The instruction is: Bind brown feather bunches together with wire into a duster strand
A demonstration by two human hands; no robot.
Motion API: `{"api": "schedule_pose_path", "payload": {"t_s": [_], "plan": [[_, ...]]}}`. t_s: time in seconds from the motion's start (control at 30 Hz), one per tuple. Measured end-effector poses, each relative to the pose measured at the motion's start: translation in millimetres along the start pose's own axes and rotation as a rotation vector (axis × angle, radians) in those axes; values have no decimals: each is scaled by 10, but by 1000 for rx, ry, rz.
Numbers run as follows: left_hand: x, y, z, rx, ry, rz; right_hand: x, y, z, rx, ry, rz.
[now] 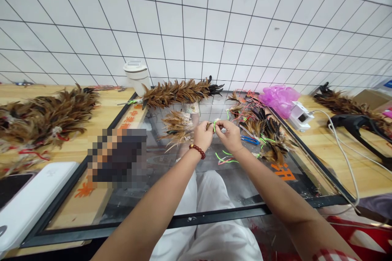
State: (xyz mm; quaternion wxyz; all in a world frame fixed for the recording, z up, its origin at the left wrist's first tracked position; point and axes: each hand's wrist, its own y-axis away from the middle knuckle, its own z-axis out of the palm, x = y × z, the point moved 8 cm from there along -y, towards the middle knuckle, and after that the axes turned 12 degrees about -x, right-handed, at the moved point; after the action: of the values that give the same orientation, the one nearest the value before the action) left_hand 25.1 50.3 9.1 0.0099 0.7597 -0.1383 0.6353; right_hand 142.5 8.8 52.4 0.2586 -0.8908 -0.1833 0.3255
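Above the glass tabletop (165, 163), my two hands meet with their fingers pinched. My left hand (202, 135), with dark red beads round its wrist, grips a small brown feather piece, mostly hidden by the fingers. My right hand (229, 134) pinches a bright green cord (214, 126) that crosses this piece. A loose bunch of brown feathers (177, 124) lies left of my hands. To the right, a blue cutter knife (249, 140) rests beside a pile of brown and black feathers (272, 130). Short green and red cords (226, 158) lie under my right wrist.
A long feather garland (180, 93) and a white lidded cup (136, 76) stand along the back. More feather garlands (52, 108) lie at left, near a white power bank (39, 200). A pink plastic bag (280, 98), white device (300, 116) and cable (339, 147) are at right.
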Motion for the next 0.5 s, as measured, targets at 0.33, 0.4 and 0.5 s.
{"api": "schedule_pose_path", "payload": {"t_s": [0.33, 0.4, 0.5], "plan": [[138, 57, 6, -8, -89, 65, 93, 4, 25, -14, 33, 75], [149, 57, 13, -10, -94, 76, 82, 0, 26, -30, 102, 78], [89, 33, 11, 12, -14, 43, 38, -11, 41, -55, 170, 32]]}}
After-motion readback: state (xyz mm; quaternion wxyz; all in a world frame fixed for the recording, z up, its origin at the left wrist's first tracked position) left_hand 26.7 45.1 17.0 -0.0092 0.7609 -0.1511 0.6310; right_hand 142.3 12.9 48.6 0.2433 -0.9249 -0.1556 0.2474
